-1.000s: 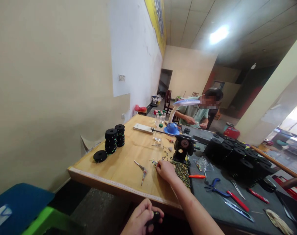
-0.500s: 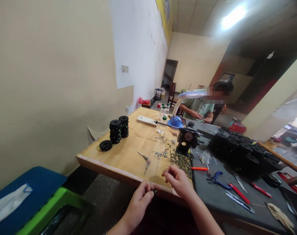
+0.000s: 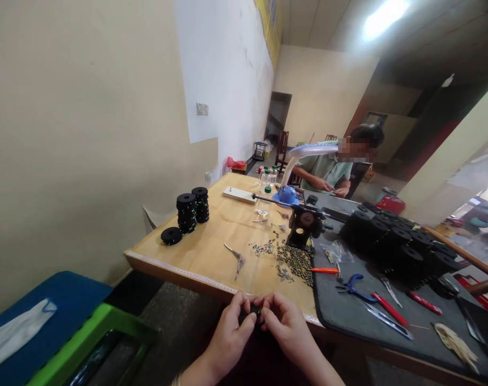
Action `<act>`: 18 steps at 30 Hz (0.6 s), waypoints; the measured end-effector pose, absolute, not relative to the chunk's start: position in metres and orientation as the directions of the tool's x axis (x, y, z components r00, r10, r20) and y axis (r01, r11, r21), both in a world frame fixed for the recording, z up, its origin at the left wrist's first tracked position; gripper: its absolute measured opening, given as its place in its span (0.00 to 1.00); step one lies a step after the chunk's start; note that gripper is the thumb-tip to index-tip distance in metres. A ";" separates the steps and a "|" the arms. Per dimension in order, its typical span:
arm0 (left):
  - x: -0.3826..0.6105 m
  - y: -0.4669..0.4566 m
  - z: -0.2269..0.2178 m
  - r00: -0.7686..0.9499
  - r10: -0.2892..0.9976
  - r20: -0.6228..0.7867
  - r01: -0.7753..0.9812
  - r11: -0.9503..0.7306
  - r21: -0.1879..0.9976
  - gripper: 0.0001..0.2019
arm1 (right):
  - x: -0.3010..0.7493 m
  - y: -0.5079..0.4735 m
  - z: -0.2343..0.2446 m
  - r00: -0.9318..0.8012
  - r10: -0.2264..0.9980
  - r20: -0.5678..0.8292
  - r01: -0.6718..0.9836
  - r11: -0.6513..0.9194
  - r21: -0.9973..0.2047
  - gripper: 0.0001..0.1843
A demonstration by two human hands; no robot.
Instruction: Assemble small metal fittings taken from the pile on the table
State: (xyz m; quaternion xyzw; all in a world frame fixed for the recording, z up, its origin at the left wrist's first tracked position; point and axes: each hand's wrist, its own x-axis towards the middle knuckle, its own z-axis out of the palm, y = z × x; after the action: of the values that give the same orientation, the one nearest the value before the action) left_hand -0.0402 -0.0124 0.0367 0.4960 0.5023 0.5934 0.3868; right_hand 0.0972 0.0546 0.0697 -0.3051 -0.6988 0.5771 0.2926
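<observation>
A small black object [image 3: 253, 311] is held just off the near edge of a wooden surface [image 3: 212, 252], low in the middle of the view. It is pinched between the fingertips of both hands, which are brought together there. The left hand [image 3: 230, 338] is on the left of it and the right hand [image 3: 286, 329] on the right, their fingertips touching or nearly touching. The grip of each hand is closed on the object, with fingers curled and thumbs pressed in. What the object is cannot be told, since most of it is covered by the fingers.

Just beyond the hands, a scatter of small beads [image 3: 294, 262] is spread on the surface, with a thin metal tool [image 3: 236, 257] lying to the left of it. A black clamp-like device [image 3: 304, 228] is set upright behind the beads. At the far left, stacked black spools [image 3: 191, 209] are seen, with a single spool [image 3: 171, 235] beside them. To the right, a grey mat [image 3: 348, 316] is laid out with blue-handled pliers [image 3: 350, 287] and a red-handled tool [image 3: 389, 309]. Another person [image 3: 328, 171] is seated at the far end.
</observation>
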 end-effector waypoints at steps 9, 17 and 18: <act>-0.038 -0.014 0.037 -0.191 0.957 0.216 0.015 -0.217 0.976 0.06 | 0.098 0.052 0.071 -0.640 0.764 0.086 0.119 0.209 -0.971 0.15; -0.039 -0.015 0.039 -0.199 0.956 0.215 0.024 -0.214 0.976 0.07 | 0.098 0.052 0.070 -0.633 0.771 0.071 0.110 0.180 -0.978 0.18; -0.038 -0.015 0.039 -0.198 0.956 0.216 0.023 -0.216 0.976 0.07 | 0.098 0.052 0.070 -0.633 0.771 0.071 0.112 0.182 -0.977 0.18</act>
State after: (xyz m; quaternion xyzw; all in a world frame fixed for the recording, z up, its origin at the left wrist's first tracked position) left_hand -0.0384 -0.0148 0.0394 0.4992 0.4901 0.5988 0.3898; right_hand 0.0980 0.0520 0.0703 -0.3109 -0.7101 0.5588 0.2947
